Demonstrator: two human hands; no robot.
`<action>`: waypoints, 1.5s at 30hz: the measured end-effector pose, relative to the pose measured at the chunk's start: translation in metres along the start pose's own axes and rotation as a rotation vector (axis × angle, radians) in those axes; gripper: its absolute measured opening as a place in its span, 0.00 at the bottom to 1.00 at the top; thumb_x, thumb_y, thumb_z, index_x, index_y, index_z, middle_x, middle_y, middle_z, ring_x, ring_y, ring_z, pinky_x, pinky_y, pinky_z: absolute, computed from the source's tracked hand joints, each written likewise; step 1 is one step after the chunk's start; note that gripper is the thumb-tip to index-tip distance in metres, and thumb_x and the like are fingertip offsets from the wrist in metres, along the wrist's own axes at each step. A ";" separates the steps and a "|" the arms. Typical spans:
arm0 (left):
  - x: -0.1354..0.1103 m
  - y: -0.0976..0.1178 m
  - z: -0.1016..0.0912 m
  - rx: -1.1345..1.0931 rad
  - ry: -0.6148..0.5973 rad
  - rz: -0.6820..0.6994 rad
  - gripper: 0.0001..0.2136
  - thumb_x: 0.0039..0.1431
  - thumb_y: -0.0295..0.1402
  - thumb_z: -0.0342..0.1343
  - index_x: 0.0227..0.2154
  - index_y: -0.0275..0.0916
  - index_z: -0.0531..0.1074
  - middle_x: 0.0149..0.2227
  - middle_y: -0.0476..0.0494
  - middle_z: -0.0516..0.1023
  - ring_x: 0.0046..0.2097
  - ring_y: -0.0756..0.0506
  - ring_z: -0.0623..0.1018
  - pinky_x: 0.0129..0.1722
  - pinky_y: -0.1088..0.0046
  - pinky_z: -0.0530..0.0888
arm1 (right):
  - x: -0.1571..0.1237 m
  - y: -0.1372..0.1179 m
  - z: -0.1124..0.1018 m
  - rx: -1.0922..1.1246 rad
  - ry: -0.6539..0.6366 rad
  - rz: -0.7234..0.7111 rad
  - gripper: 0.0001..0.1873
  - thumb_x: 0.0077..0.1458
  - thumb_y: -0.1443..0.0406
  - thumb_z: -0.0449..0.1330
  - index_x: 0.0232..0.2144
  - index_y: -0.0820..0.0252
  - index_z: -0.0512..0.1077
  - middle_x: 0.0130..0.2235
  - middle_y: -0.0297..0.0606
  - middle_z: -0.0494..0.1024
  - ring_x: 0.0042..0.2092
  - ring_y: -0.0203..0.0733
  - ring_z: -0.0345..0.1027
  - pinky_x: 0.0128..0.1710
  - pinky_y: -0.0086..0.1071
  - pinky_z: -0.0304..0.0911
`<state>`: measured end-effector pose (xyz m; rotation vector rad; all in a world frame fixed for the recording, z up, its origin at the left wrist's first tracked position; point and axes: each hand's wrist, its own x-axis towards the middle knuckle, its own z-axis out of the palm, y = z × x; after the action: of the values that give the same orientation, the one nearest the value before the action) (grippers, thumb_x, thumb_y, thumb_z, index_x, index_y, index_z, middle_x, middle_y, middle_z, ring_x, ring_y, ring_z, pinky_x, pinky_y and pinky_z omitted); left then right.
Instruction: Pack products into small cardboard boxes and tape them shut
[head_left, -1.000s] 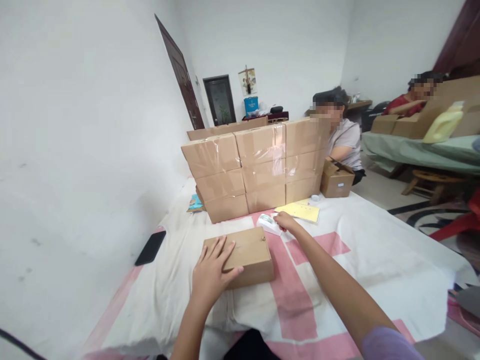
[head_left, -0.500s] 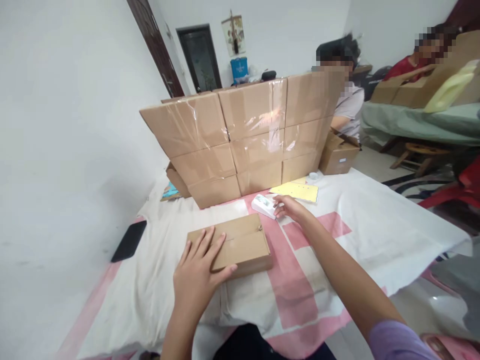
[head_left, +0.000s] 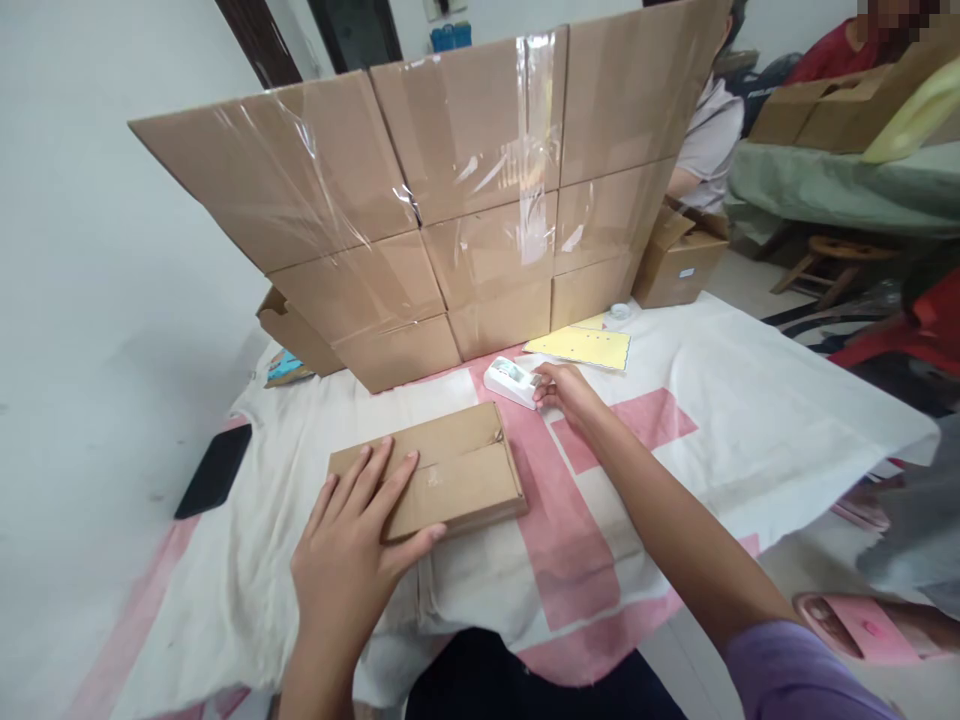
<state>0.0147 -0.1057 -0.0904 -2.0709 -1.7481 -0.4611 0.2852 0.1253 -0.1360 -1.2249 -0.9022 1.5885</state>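
My left hand (head_left: 352, 530) lies flat on a closed brown cardboard box (head_left: 457, 475), fingers spread over its left part and thumb along the near edge. A short slit or tape line runs across the lid, and the far right corner looks a little torn. Beyond the box is a small white tape dispenser (head_left: 504, 378) on the cloth. My right hand (head_left: 562, 390) reaches to its right end, with thumb and fingers closed on it. Whether a strip of tape is between those fingers is too small to make out.
A tall taped cardboard panel (head_left: 487, 200) stands across the back. Before it lie a yellow sheet (head_left: 581, 346) and a clear tape roll (head_left: 620, 311). An open carton (head_left: 679, 260) is at right, a black phone (head_left: 214, 470) at left. Other people sit beyond.
The view has tipped downward and come closer. My right hand's fingers have closed further on the dispenser's end. My left hand stays on the box.
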 end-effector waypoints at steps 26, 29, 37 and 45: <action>-0.002 -0.001 0.001 -0.049 -0.007 -0.051 0.34 0.66 0.56 0.52 0.71 0.58 0.54 0.71 0.49 0.64 0.67 0.34 0.70 0.68 0.52 0.63 | -0.005 -0.018 -0.028 -0.570 -0.048 0.151 0.20 0.57 0.58 0.69 0.21 0.59 0.67 0.12 0.34 0.67 0.13 0.33 0.56 0.12 0.27 0.48; -0.002 -0.001 0.000 -0.052 0.000 -0.036 0.33 0.66 0.55 0.53 0.71 0.56 0.56 0.70 0.47 0.65 0.67 0.34 0.70 0.67 0.52 0.63 | -0.007 -0.020 -0.039 -0.657 -0.029 0.134 0.26 0.54 0.54 0.71 0.17 0.57 0.63 0.10 0.33 0.62 0.13 0.33 0.54 0.13 0.28 0.47; 0.000 0.003 0.000 -0.056 0.050 -0.038 0.31 0.66 0.57 0.51 0.68 0.53 0.62 0.68 0.45 0.69 0.65 0.34 0.72 0.67 0.54 0.64 | -0.004 -0.028 -0.054 -0.578 -0.039 0.075 0.20 0.65 0.52 0.59 0.29 0.61 0.71 0.29 0.40 0.77 0.18 0.30 0.59 0.15 0.28 0.48; 0.001 0.007 -0.001 -0.100 0.053 -0.079 0.31 0.66 0.58 0.49 0.67 0.52 0.64 0.68 0.44 0.69 0.66 0.33 0.71 0.67 0.52 0.63 | 0.000 -0.021 -0.051 -0.483 -0.258 0.074 0.19 0.63 0.53 0.62 0.28 0.62 0.75 0.27 0.40 0.74 0.18 0.30 0.55 0.14 0.27 0.41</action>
<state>0.0222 -0.1061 -0.0900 -2.0420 -1.8151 -0.6330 0.3398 0.1336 -0.1289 -1.4091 -1.4845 1.6665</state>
